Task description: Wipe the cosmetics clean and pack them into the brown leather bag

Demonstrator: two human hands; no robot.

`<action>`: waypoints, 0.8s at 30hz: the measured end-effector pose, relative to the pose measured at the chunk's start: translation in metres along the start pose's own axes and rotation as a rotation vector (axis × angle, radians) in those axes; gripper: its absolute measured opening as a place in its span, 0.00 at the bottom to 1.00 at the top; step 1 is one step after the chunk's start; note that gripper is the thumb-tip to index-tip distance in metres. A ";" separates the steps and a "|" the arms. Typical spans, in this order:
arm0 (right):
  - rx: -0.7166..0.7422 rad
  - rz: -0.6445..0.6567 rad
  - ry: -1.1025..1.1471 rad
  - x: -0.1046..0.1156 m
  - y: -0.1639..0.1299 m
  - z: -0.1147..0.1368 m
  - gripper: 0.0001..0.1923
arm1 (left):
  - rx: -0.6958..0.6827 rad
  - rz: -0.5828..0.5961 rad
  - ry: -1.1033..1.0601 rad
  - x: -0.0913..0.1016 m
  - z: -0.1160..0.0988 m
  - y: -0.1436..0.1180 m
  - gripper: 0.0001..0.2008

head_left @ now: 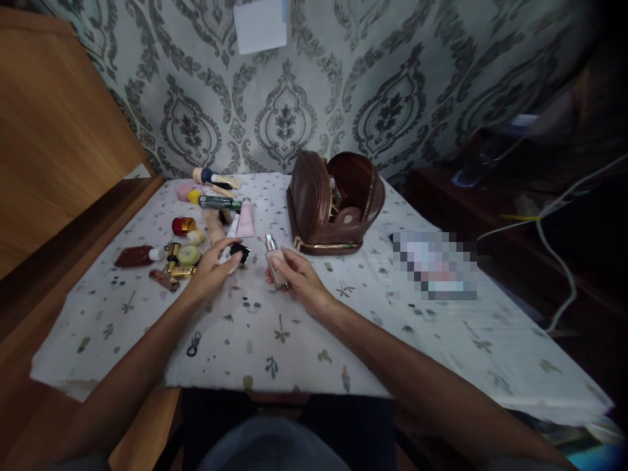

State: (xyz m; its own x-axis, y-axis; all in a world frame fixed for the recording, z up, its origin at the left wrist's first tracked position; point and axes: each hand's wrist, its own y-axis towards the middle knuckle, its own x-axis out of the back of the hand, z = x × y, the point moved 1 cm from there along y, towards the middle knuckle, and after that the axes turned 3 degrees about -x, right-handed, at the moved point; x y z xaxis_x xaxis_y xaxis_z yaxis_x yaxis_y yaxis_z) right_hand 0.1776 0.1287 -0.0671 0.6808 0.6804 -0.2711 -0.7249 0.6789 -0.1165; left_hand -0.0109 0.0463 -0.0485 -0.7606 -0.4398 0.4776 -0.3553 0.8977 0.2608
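Two hands (210, 273) (305, 282) (a pair), one silver-necked bottle (275, 255), one brown bag (314, 206), one pink tube (246, 221).

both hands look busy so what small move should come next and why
I'd probably set the black-and-white item in the left hand down near the pink tube: the right hand already holds a small bottle, so neither hand is free, and the left is close to that tube.

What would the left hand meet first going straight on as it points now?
The left hand would likely meet the brown bag, on its left side; depth is unclear, and the bottle in the right hand sits close enough to that line to be brushed first.
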 end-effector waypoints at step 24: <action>0.090 0.080 -0.407 -0.002 -0.005 0.001 0.17 | 0.044 0.117 -0.251 -0.008 -0.017 -0.014 0.21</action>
State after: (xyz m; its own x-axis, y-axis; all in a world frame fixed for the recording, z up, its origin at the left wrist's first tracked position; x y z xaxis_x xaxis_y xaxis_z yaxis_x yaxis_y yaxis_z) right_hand 0.1795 0.1242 -0.0648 0.6219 0.7729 0.1259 -0.7772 0.6289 -0.0219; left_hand 0.0096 0.0372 -0.0415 -0.9066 -0.3174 0.2781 -0.2765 0.9447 0.1765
